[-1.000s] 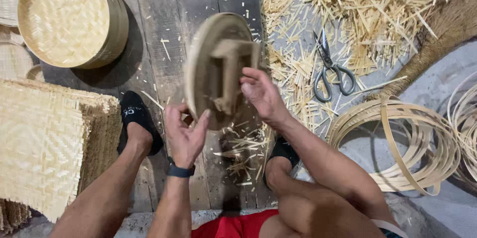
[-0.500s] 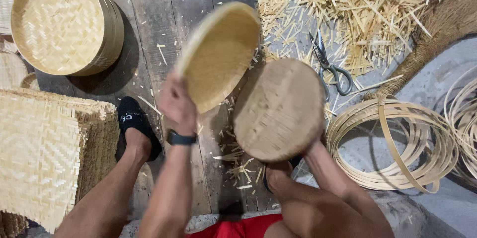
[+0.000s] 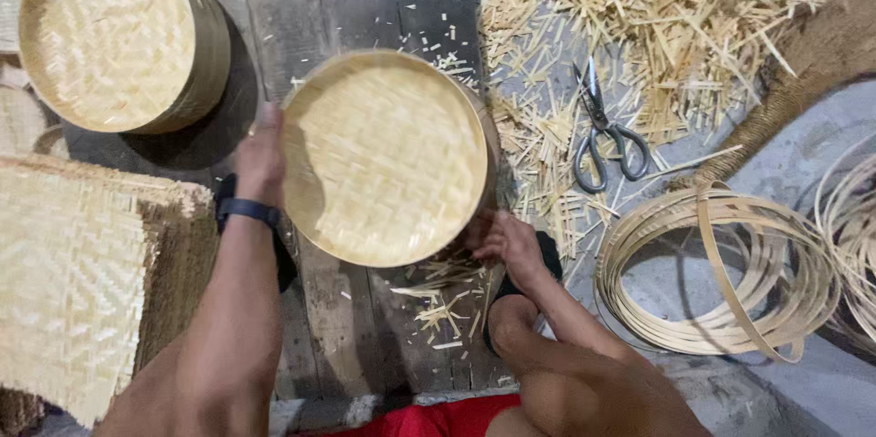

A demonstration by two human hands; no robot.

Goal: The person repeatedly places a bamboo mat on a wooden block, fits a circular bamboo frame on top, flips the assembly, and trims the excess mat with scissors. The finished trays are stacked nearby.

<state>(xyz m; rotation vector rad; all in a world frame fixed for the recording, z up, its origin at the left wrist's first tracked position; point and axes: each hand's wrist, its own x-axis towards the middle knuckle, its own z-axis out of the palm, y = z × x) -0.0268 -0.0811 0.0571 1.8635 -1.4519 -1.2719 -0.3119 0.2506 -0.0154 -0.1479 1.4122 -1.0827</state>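
Observation:
A round woven bamboo basket (image 3: 383, 159) faces up in front of me, its pale woven inside showing. My left hand (image 3: 260, 159), with a dark wristband, grips its left rim. At the basket's lower right edge, my right hand (image 3: 506, 241) curls its fingers against the rim. A brown round wooden form (image 3: 494, 163) shows as a thin edge behind the basket's right side; the rest of it is hidden.
A stack of similar baskets (image 3: 109, 36) stands at the top left. Square woven mats (image 3: 73, 282) are piled at the left. Scissors (image 3: 602, 131) lie among bamboo offcuts (image 3: 657, 26). Coiled bamboo hoops (image 3: 721, 273) lie at the right.
The basket and wooden form were held apart, one in each hand. Now the basket lies over the form, lowered and turned inside up, with both hands on its rim.

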